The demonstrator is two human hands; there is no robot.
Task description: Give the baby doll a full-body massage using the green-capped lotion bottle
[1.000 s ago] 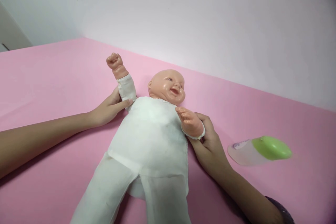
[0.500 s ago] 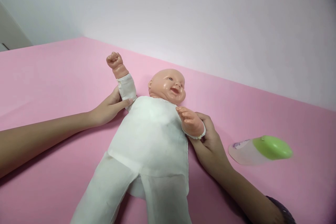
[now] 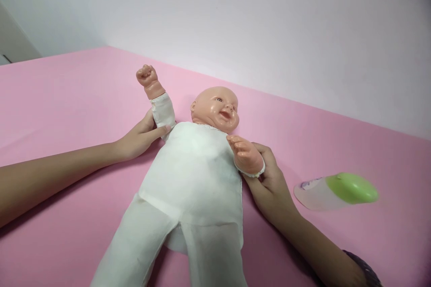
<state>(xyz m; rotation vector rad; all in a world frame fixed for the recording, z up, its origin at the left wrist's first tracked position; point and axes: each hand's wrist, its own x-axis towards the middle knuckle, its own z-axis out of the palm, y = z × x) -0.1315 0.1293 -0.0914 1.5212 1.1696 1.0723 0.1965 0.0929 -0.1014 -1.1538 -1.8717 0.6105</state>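
Note:
A baby doll [image 3: 195, 175] with a white cloth body and a bald plastic head lies on its back on a pink surface. Its face is turned toward the right. My left hand [image 3: 139, 138] is wrapped round the doll's raised arm at the left, thumb in front near the shoulder. At the doll's other side, my right hand [image 3: 269, 181] grips the other arm just below its plastic hand; some of my fingers are hidden behind it.
A bottle [image 3: 323, 193] with a green cap and a clear body is to the right of my right forearm. Behind the pink surface [image 3: 67, 85] rises a pale wall.
The view has shifted very slightly. Both hands keep their hold on the doll's arms, with no other visible movement.

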